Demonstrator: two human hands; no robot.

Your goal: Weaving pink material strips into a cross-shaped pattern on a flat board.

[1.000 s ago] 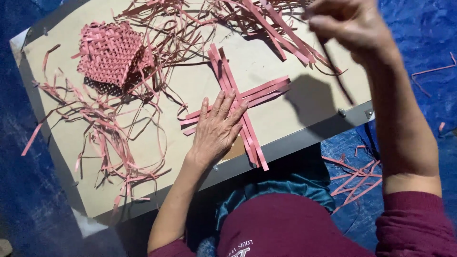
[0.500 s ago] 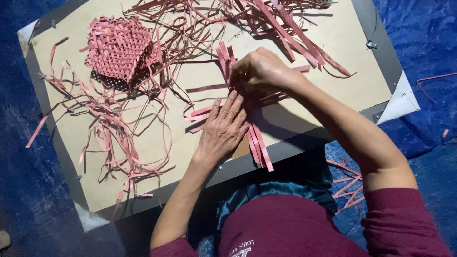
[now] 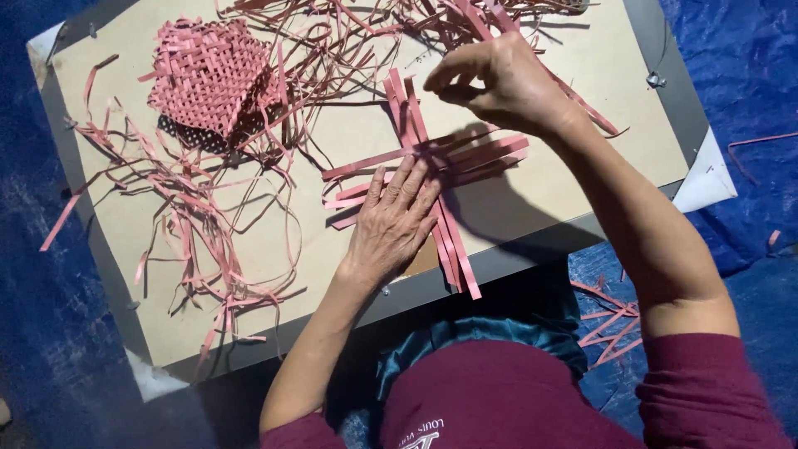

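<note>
Weaving at its start, as I judge it: a cross of flat pink paper-like strips (image 3: 432, 170) lies on the tan board with grey rim (image 3: 532, 249), only a few strips interlaced. Left hand (image 3: 395, 220) presses flat, fingers spread, on the cross at its 7 o'clock side; right hand (image 3: 499, 83) hovers at its 1 o'clock, fingertips pinched, whether on a strip I cannot tell. Next move likely calls for threading one more strip over-under while the crossing stays pinned; finished pink woven mat (image 3: 208, 75) sits well apart at 10 o'clock.
</note>
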